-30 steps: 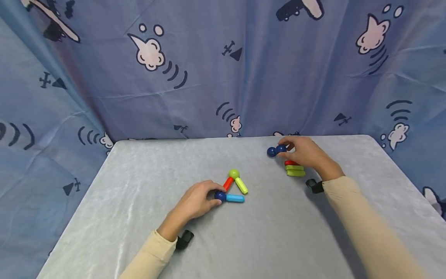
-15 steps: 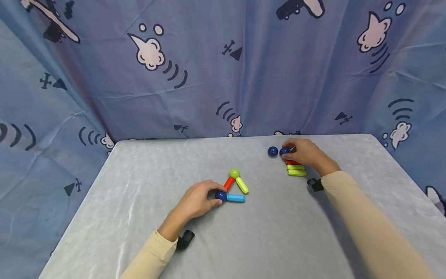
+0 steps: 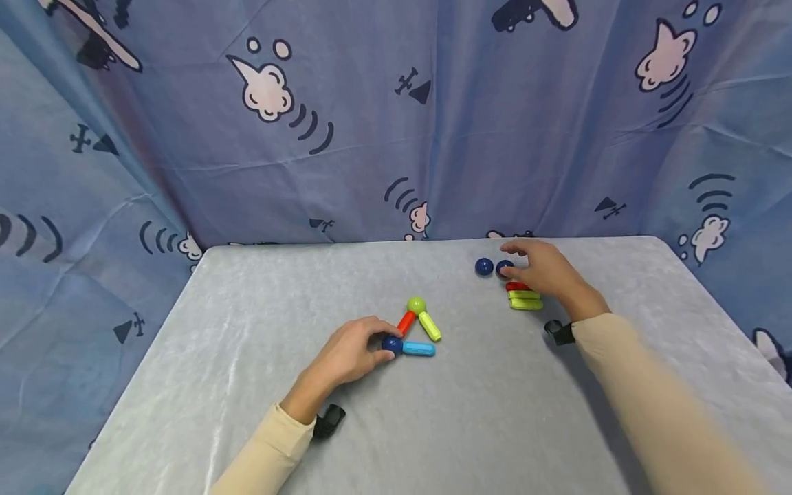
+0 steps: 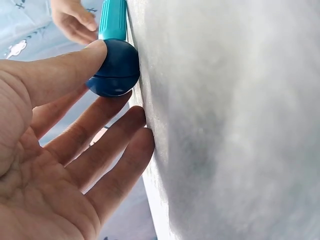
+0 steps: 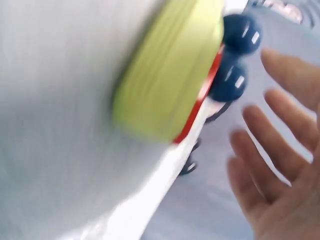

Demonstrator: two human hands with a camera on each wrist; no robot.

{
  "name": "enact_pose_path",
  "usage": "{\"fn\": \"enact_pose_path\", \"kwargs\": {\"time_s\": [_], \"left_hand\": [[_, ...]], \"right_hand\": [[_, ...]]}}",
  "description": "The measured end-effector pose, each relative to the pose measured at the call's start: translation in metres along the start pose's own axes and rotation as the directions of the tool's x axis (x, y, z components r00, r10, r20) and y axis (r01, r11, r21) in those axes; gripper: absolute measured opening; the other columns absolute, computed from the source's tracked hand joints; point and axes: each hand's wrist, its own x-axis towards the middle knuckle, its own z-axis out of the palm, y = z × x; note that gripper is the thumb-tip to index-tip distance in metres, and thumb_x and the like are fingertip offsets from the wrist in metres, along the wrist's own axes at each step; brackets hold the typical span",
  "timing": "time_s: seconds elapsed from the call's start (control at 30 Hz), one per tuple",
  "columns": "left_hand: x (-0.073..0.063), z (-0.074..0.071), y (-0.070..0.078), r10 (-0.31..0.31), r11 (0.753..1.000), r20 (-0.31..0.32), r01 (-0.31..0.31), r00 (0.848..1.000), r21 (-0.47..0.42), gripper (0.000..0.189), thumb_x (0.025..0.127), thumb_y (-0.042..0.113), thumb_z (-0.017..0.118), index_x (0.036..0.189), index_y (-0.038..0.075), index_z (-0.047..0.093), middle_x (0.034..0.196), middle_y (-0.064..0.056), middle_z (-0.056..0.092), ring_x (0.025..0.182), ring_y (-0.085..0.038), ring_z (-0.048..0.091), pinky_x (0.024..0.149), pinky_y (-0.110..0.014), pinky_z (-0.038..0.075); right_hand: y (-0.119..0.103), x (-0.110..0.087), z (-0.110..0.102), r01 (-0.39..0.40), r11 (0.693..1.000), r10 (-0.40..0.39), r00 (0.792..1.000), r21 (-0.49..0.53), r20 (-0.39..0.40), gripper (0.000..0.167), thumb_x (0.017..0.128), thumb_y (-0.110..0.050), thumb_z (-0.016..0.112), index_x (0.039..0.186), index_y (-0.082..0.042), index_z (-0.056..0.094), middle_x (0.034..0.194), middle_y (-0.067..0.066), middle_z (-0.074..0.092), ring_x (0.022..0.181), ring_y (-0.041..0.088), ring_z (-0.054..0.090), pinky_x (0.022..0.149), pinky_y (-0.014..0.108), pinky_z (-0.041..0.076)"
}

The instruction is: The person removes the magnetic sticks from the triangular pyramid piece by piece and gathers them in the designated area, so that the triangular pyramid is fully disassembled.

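My left hand (image 3: pixel 353 352) pinches a dark blue ball (image 4: pixel 119 65) between thumb and fingers, its other fingers spread. From that ball a light blue rod (image 3: pixel 419 349) points right, and a red rod (image 3: pixel 405 323) leads up to a lime green ball (image 3: pixel 416 305). A yellow-green rod (image 3: pixel 430 326) slants down from the green ball towards the light blue rod's end. Farther back, my right hand (image 3: pixel 541 268) hovers with fingers parted, just off two dark blue balls (image 5: pixel 227 82). In the right wrist view nothing is between its fingers.
Beside the right hand lie a red rod (image 5: pixel 192 117) and two yellow-green rods (image 3: pixel 526 304) in a row. A pale cloth covers the table (image 3: pixel 247 323). Behind its far edge hangs a blue patterned curtain (image 3: pixel 359 124).
My right hand drew one dark blue ball rightward from its neighbour, then its fingers parted and let it go. My left hand keeps its pinch in the same place.
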Motion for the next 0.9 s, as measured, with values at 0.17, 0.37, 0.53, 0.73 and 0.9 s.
{"fn": "enact_pose_path", "kwargs": {"time_s": [0.17,0.37,0.53,0.73,0.9], "left_hand": [[0.001,0.000,-0.001,-0.014,1.000,0.011,0.014,1.000,0.008,0.032,0.086,0.018,0.079,0.117,0.020,0.073,0.117,0.000,0.071,0.113,-0.021,0.063,0.099,-0.045,0.050],[0.000,-0.002,-0.004,-0.015,1.000,0.015,0.015,1.000,-0.004,0.031,0.085,0.018,0.080,0.115,0.021,0.074,0.115,0.001,0.071,0.112,-0.020,0.063,0.099,-0.045,0.050],[0.001,-0.002,-0.005,-0.009,1.000,0.016,0.009,1.000,-0.004,0.030,0.084,0.019,0.081,0.113,0.021,0.075,0.114,0.002,0.072,0.111,-0.019,0.064,0.099,-0.044,0.050],[0.002,0.001,-0.003,0.058,0.998,0.034,-0.057,0.998,-0.023,0.028,0.082,0.018,0.083,0.109,0.019,0.076,0.106,0.003,0.072,0.100,-0.015,0.063,0.092,-0.039,0.051],[0.002,0.002,-0.001,0.072,0.997,0.038,-0.071,0.997,-0.025,0.029,0.081,0.019,0.084,0.109,0.020,0.076,0.102,0.006,0.070,0.093,-0.012,0.060,0.086,-0.033,0.049]], "right_hand": [[-0.039,-0.023,0.018,0.084,0.996,-0.082,0.980,0.003,-0.182,0.045,0.092,-0.021,0.072,0.133,-0.005,0.060,0.138,0.021,0.058,0.132,0.042,0.046,0.112,0.061,0.032],[-0.090,-0.044,0.055,0.085,0.992,-0.075,0.991,0.092,-0.108,0.043,0.092,-0.028,0.073,0.130,-0.011,0.064,0.128,0.009,0.066,0.118,0.031,0.060,0.100,0.053,0.048],[-0.111,-0.051,0.079,0.058,0.990,-0.053,0.998,0.128,-0.042,0.041,0.091,-0.031,0.074,0.127,-0.015,0.065,0.122,0.006,0.068,0.112,0.026,0.064,0.094,0.048,0.052],[-0.116,-0.050,0.090,0.033,0.990,-0.033,0.999,0.137,-0.004,0.038,0.089,-0.031,0.076,0.122,-0.015,0.067,0.113,0.004,0.072,0.104,0.023,0.065,0.091,0.046,0.053],[-0.118,-0.048,0.088,0.021,0.992,-0.022,1.000,0.122,0.007,0.033,0.087,-0.029,0.078,0.116,-0.016,0.067,0.106,0.003,0.074,0.100,0.022,0.067,0.088,0.045,0.053]]}}
